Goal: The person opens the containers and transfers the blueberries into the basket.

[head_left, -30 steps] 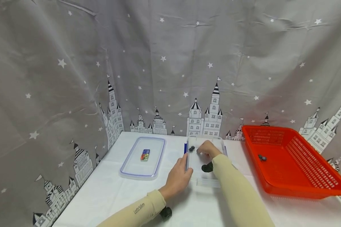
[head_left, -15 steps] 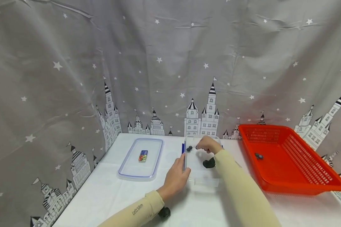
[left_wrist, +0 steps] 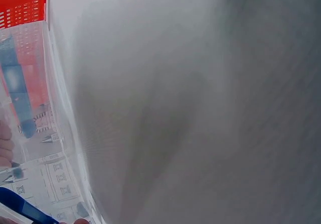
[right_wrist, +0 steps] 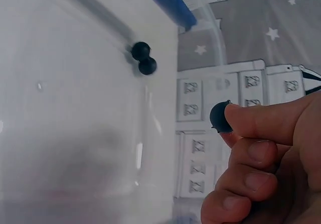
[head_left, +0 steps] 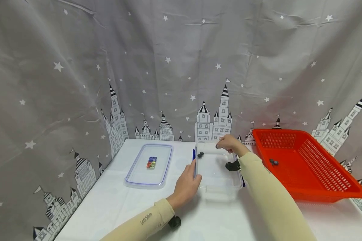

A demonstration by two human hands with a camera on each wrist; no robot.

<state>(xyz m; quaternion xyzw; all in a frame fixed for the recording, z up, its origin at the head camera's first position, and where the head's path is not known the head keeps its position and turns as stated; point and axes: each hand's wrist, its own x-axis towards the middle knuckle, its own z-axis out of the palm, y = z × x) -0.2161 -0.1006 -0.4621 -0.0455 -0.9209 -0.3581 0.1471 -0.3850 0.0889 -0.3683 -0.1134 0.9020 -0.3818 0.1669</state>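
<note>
My left hand grips the left side wall of a clear plastic food container. Between thumb and index finger, my right hand pinches a single dark blueberry, raised over the container's back right part. The other fingers of that hand are curled in. Two more blueberries lie touching each other in the container, near its back left corner. In the left wrist view the container's wall and a blue clip show at the left; most of the left hand is outside that view.
A red plastic basket stands at the right, with a few blueberries inside by its left wall. The container's blue-edged lid lies at the left on the white tablecloth. A grey castle-print curtain hangs behind.
My right hand has lifted away from the container's floor with the blueberry and moved toward the back right. The left hand keeps its grip on the wall.
</note>
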